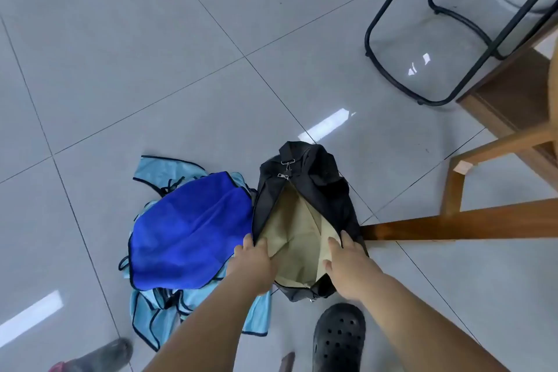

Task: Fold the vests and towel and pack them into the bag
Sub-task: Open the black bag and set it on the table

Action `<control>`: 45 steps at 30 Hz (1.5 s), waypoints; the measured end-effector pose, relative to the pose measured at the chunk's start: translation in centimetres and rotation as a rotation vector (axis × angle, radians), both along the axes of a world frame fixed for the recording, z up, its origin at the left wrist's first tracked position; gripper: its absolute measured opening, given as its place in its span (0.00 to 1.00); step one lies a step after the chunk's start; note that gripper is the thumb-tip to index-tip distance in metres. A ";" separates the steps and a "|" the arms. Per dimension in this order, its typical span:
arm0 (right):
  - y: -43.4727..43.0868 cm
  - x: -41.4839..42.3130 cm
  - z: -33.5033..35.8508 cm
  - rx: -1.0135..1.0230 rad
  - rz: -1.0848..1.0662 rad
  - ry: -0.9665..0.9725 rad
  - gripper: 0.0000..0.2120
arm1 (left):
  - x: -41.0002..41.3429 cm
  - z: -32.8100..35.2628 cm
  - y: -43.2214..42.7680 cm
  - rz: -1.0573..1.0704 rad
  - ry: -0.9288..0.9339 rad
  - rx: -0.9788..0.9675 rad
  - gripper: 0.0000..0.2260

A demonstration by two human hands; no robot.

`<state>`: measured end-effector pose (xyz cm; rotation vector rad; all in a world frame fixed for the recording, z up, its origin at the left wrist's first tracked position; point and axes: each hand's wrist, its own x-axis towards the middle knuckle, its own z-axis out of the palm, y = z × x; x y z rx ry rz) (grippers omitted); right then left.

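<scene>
A black bag [317,187] with a beige lining lies unzipped on the grey tiled floor. My left hand [253,263] grips its left rim, fingers curled over the edge into the opening. On the right rim, my right hand [347,263] holds the edge the same way, and the mouth is spread wide between them. Left of the bag lies a dark blue towel [187,235], crumpled on top of a heap of light blue vests [151,311] with dark trim. Nothing shows inside the bag.
A wooden furniture frame [459,223] runs along the floor right of the bag. Black metal stool legs [392,69] stand at the back right. My black clog [338,338] is just below the bag; another shoe [102,353] is at the bottom left.
</scene>
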<state>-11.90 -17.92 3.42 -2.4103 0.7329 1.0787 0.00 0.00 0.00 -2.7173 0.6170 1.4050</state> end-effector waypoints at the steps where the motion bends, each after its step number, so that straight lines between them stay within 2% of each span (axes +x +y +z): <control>1: 0.1 0.1 -0.4 0.000 -0.009 -0.015 0.28 | 0.1 -0.3 0.1 -0.015 -0.014 0.002 0.21; 5: 0.4 0.4 -0.5 -0.114 -0.042 -0.128 0.30 | 0.5 -0.4 0.6 0.080 -0.183 -0.112 0.15; 10: 0.1 2.9 3.8 -0.294 -0.061 -0.314 0.18 | 0.5 4.0 -1.5 0.193 -0.387 -0.321 0.09; 12: -0.1 4.1 6.6 -0.341 -0.073 -0.389 0.11 | 0.8 6.7 -2.7 0.219 -0.438 -0.399 0.11; 14: 0.0 5.1 10.0 -0.373 -0.094 -0.419 0.08 | 1.4 9.8 -3.2 0.233 -0.469 -0.437 0.19; 19: 1.5 6.0 18.7 -0.446 -0.091 -0.519 0.14 | 2.8 18.2 -2.5 0.148 -0.575 -0.431 0.26; 22: 2.5 5.8 24.3 -0.471 -0.085 -0.633 0.18 | 3.1 24.6 -1.6 0.115 -0.668 -0.469 0.20; 24: 3.0 5.4 28.3 -0.493 -0.092 -0.712 0.18 | 3.4 28.7 -1.1 0.089 -0.761 -0.501 0.15; 28: 3.5 4.1 35.3 -0.530 -0.123 -0.847 0.14 | 3.0 37.5 -0.9 0.140 -0.780 -0.585 0.15; 33: 3.1 0.7 43.9 -0.577 -0.191 -0.992 0.19 | 0.0 47.7 -1.5 0.140 -0.850 -0.710 0.22; 39: 0.4 -6.7 52.4 -0.713 -0.297 -1.113 0.20 | -6.1 56.3 -5.7 0.069 -0.922 -0.887 0.20; 45: -4.0 -16.8 56.8 -0.886 -0.385 -1.143 0.16 | -13.9 60.4 -12.3 -0.078 -0.920 -1.050 0.13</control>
